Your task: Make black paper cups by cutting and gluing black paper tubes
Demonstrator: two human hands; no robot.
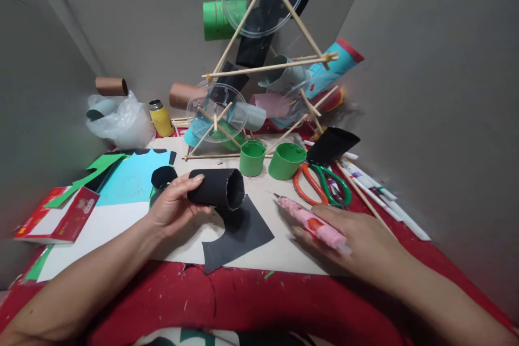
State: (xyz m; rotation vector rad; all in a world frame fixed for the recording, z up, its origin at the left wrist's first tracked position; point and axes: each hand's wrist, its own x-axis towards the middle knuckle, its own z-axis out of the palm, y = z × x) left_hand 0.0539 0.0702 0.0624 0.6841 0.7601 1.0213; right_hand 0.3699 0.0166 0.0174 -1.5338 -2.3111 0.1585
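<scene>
My left hand (172, 205) is closed around a black paper-covered tube (219, 188), held on its side just above the pale board (284, 251), open end to the right. Below it lies a cut sheet of black paper (239, 235). My right hand (348, 238) rests on the board at the right, fingers wrapped on a pink glue gun (310, 220) whose tip points left toward the tube.
Two green tube rings (252, 158) (286, 160) stand behind the tube. Orange and green scissors (322, 184) lie at right beside a black cone (330, 146) and glue sticks (381, 194). A stick-and-tube wheel model (267, 65) rises at back. Cyan paper (132, 178) and a red box (60, 216) lie left.
</scene>
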